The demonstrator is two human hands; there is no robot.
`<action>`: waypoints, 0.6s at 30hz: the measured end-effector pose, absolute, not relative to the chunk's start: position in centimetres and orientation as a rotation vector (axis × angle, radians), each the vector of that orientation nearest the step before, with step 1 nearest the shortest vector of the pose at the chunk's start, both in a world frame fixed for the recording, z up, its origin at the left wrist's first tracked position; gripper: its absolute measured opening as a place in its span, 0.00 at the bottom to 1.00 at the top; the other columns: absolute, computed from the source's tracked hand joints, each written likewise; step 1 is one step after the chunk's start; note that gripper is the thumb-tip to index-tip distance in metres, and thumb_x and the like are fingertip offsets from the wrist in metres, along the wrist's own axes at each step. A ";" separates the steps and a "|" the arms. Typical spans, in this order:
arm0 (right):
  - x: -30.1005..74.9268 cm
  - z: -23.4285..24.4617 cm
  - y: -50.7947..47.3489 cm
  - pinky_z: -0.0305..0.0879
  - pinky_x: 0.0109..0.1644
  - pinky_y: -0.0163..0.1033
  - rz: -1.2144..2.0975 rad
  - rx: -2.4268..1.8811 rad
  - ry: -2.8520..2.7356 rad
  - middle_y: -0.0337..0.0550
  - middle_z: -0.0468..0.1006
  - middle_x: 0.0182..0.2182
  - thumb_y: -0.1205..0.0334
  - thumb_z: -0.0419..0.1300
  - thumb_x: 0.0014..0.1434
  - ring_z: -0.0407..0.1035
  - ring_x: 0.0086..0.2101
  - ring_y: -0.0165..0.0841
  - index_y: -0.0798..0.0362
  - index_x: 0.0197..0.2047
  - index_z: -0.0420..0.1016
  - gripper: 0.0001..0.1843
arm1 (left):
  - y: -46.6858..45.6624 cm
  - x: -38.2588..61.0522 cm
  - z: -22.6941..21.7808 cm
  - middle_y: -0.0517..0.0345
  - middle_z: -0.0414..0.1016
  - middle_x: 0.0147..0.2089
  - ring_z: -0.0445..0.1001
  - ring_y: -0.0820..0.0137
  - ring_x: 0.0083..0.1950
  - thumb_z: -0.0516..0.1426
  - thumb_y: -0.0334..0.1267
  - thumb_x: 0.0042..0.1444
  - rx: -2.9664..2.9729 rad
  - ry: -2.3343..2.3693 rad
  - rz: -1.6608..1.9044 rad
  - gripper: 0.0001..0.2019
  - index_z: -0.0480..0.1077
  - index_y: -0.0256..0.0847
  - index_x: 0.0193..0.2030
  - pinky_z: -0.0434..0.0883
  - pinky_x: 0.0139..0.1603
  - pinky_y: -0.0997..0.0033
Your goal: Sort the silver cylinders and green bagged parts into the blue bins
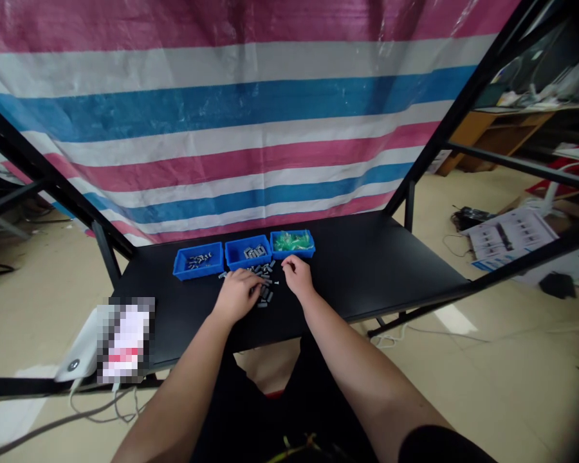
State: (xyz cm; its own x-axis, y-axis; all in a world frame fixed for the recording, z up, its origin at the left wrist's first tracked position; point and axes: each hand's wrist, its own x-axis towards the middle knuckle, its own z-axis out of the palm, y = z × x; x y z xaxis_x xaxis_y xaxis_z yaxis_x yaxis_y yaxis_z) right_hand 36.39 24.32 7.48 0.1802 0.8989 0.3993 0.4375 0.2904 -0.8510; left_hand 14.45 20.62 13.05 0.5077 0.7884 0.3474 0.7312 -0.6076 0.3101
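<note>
My left hand [238, 296] is over a loose pile of small grey cylindrical parts [265, 297] on the black table. Its thumb and fingers are bent together at a small grey part [267, 281]. Just right of that part is a tiny pale screw-like piece [276, 283]. To the right of the pile, my right hand [296, 275] is closed, fingertips pinched, in front of a blue bin [293, 254] of green and clear small pieces. What it holds, if anything, is too small to make out.
Two more blue bins stand leftward in the row: a middle bin [234, 262] with grey parts and a left bin [188, 274] with small dark metal pieces. A white device [80, 347] with cables sits at the table's left edge. Behind hangs a striped sheet [270, 148] on a black frame.
</note>
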 end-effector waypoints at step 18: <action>36.6 7.3 24.3 0.62 0.34 0.35 0.521 -1.346 -1.420 0.37 0.74 0.25 0.62 0.54 0.56 0.67 0.27 0.32 0.50 0.30 0.74 0.09 | 23.5 12.6 13.4 0.51 0.80 0.48 0.73 0.56 0.52 0.53 0.45 0.67 2.357 1.972 1.032 0.11 0.74 0.47 0.48 0.58 0.58 0.49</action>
